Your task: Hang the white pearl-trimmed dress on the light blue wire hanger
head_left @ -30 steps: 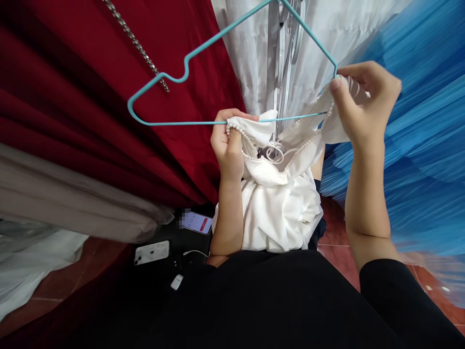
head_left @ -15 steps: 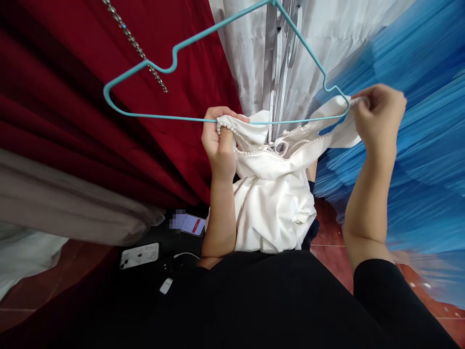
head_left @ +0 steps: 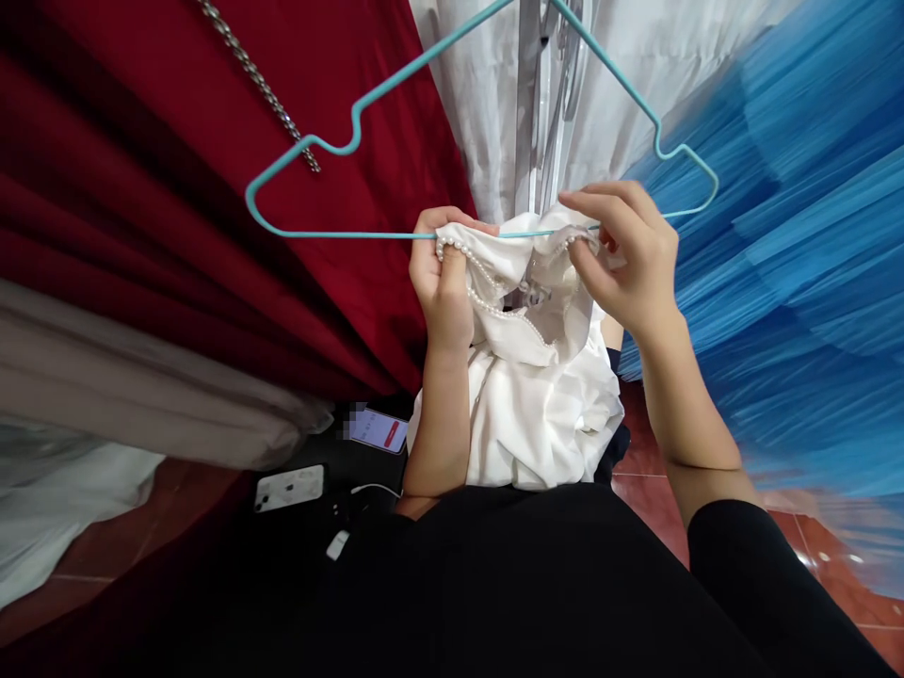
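A white garment (head_left: pixel 537 405) with a pearl-edged neckline lies bunched on my lap, its upper part raised to a light blue hanger (head_left: pixel 339 234). My left hand (head_left: pixel 444 273) grips the pearl-trimmed edge on the left, fingers over the hanger's bottom bar and thumb on the fabric. On the right, my right hand (head_left: pixel 625 254) pinches another part of the garment's edge against the same bar, with thumb and fingers closed on cloth. The hanger's top runs out of view.
Red cloth (head_left: pixel 381 104) hangs at left, white curtains (head_left: pixel 480 85) behind, blue tulle (head_left: pixel 791 245) at right. A beaded strand (head_left: pixel 254 75) hangs upper left. Two phones, one lit (head_left: pixel 378 429), one face down (head_left: pixel 289 488), lie on a dark surface beside a small white object (head_left: pixel 337 544).
My right hand has moved left and inward with the garment's edge, from beyond the hanger's right end to its bottom bar. The hanger has shifted right in view.
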Demonstrator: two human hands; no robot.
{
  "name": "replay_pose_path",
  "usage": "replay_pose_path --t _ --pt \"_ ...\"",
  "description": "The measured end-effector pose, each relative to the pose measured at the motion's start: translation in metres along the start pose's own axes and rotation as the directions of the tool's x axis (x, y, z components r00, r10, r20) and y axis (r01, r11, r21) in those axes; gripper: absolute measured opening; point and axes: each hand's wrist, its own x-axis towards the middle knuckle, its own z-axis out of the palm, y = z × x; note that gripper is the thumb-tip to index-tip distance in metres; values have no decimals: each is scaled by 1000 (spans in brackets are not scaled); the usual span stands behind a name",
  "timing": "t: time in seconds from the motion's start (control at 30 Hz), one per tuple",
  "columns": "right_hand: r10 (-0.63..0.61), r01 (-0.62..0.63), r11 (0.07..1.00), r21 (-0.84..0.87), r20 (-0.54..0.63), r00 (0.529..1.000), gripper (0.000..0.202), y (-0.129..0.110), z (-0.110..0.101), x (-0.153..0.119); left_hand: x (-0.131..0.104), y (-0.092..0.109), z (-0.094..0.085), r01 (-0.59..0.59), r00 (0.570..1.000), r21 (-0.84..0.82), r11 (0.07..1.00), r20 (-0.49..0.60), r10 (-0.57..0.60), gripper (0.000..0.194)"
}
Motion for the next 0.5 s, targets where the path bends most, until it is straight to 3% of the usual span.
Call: replay_pose_path --t 0.1,0.23,0.33,0.43,0.5 --pt "-2 1 993 -117 -10 1000 28 0 8 4 -3 5 1 -8 999 -6 1000 41 9 14" --pt "10 -21 978 -210 -51 999 21 5 -7 3 -10 1 -11 -34 997 111 993 75 25 18" --pt "44 -61 973 -222 -81 996 15 2 -19 0 -11 -7 -36 -63 991 299 952 -98 96 18" --pt "107 -122 970 -211 -82 991 16 -4 -21 -3 -2 -6 -67 -2 942 379 925 -311 129 18" --pt "154 -163 967 -197 -58 986 18 -8 -20 -4 8 2 -83 18 926 394 919 -353 133 22"
